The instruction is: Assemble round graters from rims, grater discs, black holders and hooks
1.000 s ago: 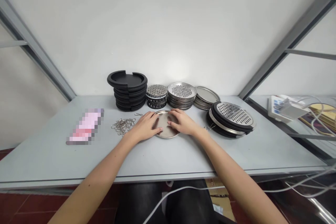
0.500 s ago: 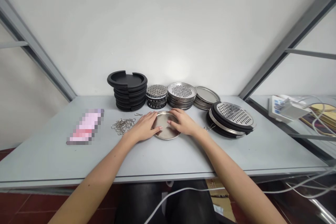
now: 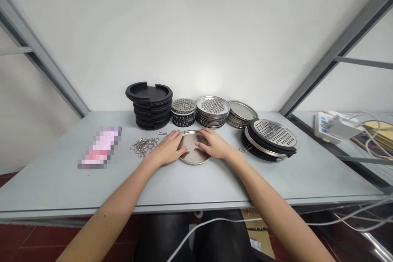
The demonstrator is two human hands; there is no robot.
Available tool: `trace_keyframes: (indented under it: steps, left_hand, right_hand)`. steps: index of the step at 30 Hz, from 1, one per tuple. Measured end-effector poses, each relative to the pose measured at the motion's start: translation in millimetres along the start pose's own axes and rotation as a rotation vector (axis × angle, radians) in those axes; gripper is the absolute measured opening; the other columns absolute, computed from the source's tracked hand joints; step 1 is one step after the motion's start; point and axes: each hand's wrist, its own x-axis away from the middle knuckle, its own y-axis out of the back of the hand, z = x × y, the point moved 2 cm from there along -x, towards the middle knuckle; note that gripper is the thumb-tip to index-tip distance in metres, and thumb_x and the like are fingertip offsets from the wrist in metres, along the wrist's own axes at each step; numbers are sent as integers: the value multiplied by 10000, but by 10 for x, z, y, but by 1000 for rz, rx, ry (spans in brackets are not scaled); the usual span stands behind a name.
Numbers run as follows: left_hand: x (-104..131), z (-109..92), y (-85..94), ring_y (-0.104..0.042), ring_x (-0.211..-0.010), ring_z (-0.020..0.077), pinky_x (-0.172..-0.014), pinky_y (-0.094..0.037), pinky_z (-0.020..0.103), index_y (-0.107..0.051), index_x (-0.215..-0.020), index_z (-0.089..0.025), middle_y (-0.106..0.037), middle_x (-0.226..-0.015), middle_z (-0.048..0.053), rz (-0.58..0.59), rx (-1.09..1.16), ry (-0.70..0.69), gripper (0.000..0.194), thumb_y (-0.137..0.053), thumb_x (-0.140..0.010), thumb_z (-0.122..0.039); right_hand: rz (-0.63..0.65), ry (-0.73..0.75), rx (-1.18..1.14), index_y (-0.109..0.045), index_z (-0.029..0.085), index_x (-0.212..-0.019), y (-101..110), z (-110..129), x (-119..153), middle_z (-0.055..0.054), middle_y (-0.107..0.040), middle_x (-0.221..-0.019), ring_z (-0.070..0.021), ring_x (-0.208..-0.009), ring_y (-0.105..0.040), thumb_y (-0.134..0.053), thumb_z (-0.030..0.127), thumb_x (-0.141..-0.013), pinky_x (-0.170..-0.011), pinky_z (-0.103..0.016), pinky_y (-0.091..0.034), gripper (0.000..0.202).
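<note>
A round, shallow metal plate (image 3: 194, 153) lies flat on the grey table (image 3: 190, 188). My left hand (image 3: 167, 147) rests against its left rim, thumb over the plate and apart from the fingers. On the opposite side, my right hand (image 3: 215, 144) touches the rim with its thumb also reaching over the metal. Neither hand is closed around anything. Metal clips (image 3: 144, 146) lie in a small heap left of my left hand, with one loose clip (image 3: 162, 133) behind them.
Along the wall stand black rings (image 3: 150, 110), small perforated discs (image 3: 183, 108), larger perforated discs (image 3: 212, 108) and plain plates (image 3: 242, 111). A tilted stack of black and metal pieces (image 3: 273, 135) is at right, a blurred pink object (image 3: 101, 146) at left.
</note>
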Motion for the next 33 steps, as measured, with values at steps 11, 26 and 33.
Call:
trace_keyframes:
  steps: [11,26,33]
  left_hand:
    - [-6,-20,22,-398,-1332,314,-1080,-342,469,-463,-1326,-206,-488,-1378,149,-6,3,-8,510,-506,-898,-480]
    - [-43,-47,36,-310,-1400,326,-1115,-313,484,-374,-1409,-160,-289,-1528,180,-58,4,68,577,-459,-926,-464]
    - [-245,-69,97,-343,-1383,314,-1108,-352,453,-439,-1349,-120,-277,-1523,193,-392,-78,48,492,-487,-917,-351]
  right_hand:
    - [71,-19,50,-475,71,-1310,-41,-43,23,-226,-528,-1309,-323,-1230,-494,-523,431,-900,-1022,-458,-407,548]
    - [74,-5,40,-462,83,-1326,-12,-29,31,-209,-538,-1307,-300,-1199,-514,-521,405,-911,-1013,-438,-407,528]
    - [66,-18,53,-493,86,-1306,-6,-35,8,-201,-567,-1268,-295,-1171,-529,-505,408,-922,-992,-424,-414,501]
